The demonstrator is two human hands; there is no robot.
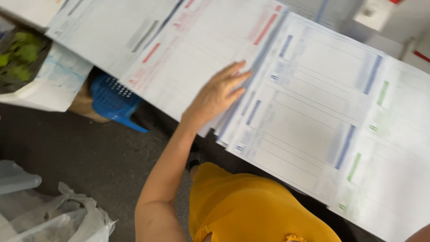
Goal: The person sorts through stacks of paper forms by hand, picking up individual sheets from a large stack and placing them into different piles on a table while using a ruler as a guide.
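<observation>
Near edge of view: yellow garment [251, 206] over the person's lap, dark floor [80, 157] to its left, crumpled clear plastic bags [58, 219] at near left.

Left arm ran up from the near edge, elbow bent, forearm angled up and to the right. Left hand [219, 94] lay palm down, fingers [237, 78] extended and slightly spread, flat on the overlapping edge where the red-printed form sheets [192, 49] met the blue-printed form sheets [304, 107]. The grip pinched nothing; it pressed on the paper. Right hand not visible; only a sliver of skin at the near right corner, state could not be told.

Judgement: for squaring or sliding these stacks, flat even pressure near the edge seemed right; lifting with fingertips would likely fan the sheets. Keep the wrist low, move the stack as one.

Further right: green-printed form sheets [394, 148] lapped under the blue ones. Left and further off: blue perforated plastic basket [112, 98] below the worktop edge, green leafy produce [22, 58] at far left.
</observation>
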